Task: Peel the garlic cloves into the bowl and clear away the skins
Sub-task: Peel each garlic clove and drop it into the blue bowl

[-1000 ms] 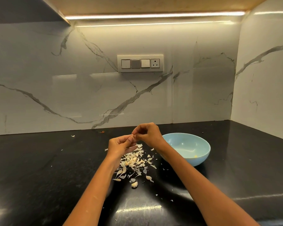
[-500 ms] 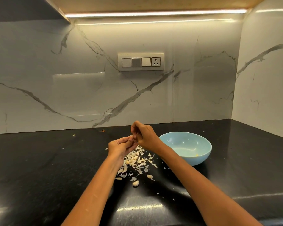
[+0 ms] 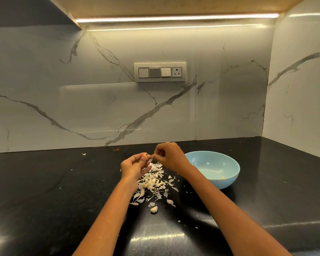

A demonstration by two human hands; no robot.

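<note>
A garlic clove [image 3: 145,156] was pinched in the left hand [image 3: 135,166] above the pile of skins [image 3: 153,182]. Compared with a second earlier, the right hand [image 3: 169,156] had been drawn slightly away, a strip of skin [image 3: 150,160] pinched in its fingertips. The clove was probably almost bare and could soon be dropped into the bowl [image 3: 229,179].

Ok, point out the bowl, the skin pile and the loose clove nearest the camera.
bowl [image 3: 229,164], head view, far inner wall.
skin pile [image 3: 153,182], head view, middle of the heap.
loose clove [image 3: 153,209], head view, its body.
</note>
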